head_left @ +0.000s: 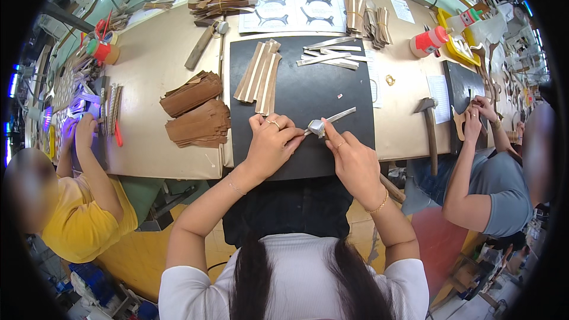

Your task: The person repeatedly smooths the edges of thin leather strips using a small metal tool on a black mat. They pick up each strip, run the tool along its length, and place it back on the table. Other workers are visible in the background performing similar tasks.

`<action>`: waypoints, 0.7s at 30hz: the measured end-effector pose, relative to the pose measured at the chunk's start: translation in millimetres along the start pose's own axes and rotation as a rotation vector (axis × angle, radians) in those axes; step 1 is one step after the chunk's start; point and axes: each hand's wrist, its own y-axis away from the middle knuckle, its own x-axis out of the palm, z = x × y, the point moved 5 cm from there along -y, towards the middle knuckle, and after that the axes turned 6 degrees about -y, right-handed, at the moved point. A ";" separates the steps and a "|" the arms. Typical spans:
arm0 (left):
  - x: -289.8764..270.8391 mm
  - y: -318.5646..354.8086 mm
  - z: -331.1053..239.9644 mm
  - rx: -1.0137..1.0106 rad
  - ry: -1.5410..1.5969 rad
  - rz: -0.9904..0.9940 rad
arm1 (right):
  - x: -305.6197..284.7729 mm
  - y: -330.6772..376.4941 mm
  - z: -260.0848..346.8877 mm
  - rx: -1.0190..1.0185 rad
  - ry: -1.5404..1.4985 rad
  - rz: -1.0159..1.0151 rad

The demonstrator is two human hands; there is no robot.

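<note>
On the black board (296, 163) in front of me, my left hand (272, 145) pinches the near end of a narrow silvery strip (342, 114). A hammer's metal head (316, 127) rests on or just above that strip's middle. My right hand (355, 160) is closed round the hammer, and its wooden handle (392, 189) shows below the wrist. Beyond my left hand lie long brown strips with pale bands (259, 77). Several loose silvery strips (333, 53) are spread at the board's far side.
Brown leather stacks (195, 121) lie left of the board. A second hammer (431, 136) lies to the right and a third (204, 44) at the far left. A red-and-white bottle (430, 41) stands at the right. Co-workers sit at both sides, in yellow (83, 219) and grey-blue (504, 195).
</note>
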 end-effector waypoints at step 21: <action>-6.2 5.9 -10.4 0.165 -0.169 0.049 | 1.8 -3.1 6.0 -0.031 -0.003 -0.004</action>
